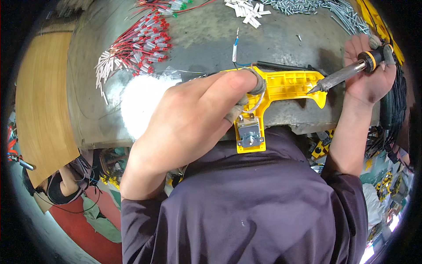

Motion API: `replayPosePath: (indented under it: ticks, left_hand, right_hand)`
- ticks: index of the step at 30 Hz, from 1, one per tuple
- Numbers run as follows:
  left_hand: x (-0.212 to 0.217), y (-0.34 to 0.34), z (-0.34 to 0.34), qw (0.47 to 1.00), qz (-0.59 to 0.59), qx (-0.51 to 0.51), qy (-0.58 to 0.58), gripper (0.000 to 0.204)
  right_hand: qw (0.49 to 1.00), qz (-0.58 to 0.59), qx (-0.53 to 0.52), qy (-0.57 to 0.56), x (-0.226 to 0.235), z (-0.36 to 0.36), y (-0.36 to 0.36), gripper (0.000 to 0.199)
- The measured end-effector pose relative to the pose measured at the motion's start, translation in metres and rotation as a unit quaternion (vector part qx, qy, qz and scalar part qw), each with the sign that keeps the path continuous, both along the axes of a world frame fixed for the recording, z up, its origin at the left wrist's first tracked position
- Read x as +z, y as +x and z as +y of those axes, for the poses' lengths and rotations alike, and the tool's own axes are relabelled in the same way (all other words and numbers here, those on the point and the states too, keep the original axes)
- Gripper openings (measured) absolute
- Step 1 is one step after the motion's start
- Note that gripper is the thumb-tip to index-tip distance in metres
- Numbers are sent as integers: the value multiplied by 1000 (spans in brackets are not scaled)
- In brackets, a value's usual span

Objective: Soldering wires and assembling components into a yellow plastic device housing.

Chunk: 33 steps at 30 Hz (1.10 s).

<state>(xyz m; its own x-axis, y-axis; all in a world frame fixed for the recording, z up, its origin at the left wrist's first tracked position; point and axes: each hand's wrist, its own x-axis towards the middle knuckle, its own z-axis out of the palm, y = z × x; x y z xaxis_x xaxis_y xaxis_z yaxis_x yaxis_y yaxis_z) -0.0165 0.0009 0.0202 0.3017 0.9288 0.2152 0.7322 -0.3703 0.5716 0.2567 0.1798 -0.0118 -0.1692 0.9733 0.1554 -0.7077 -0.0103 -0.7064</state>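
Observation:
My left hand [193, 108], its fingertips wrapped in grey coverings, is closed over a yellow plastic housing half [288, 82] with ribs inside. A metal-framed switch-like part [249, 132] sits in the housing's lower leg. Beside those fingers, a light wire loops down toward that part. A white cable end [234, 52] with a blue wire and bare tip sticks up behind the hand. My right hand [368, 81] grips a soldering iron [345, 75] by its black and orange handle. Its pointed tip is over the housing's right end; contact cannot be made out.
Red indicator lights with leads [151, 42] lie at the back left, near bright white clear plastic [143, 99]. White pieces [248, 12], short screws [294, 5] and long screws [345, 17] lie at the back. Black cables [398, 101] hang at right. Another person's arm [68, 181] shows below a wooden board [44, 101].

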Motion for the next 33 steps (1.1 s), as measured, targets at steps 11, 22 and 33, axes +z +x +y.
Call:
replayPosePath:
  ticks: [11, 22, 33]
  left_hand:
    - [-4, 0, 0, 1000, -15, -5, 20, 51]
    - [-7, 1, 2, 997, -74, 6, 2, 50]
    - [3, 9, -2, 999, -30, 26, -25, 53]
  right_hand:
    - [957, -138, -226, -121, 3, -2, -16, 41]
    - [964, -140, -198, -106, 9, -15, -30, 54]
    - [997, -58, 24, -36, -6, -3, 1, 33]
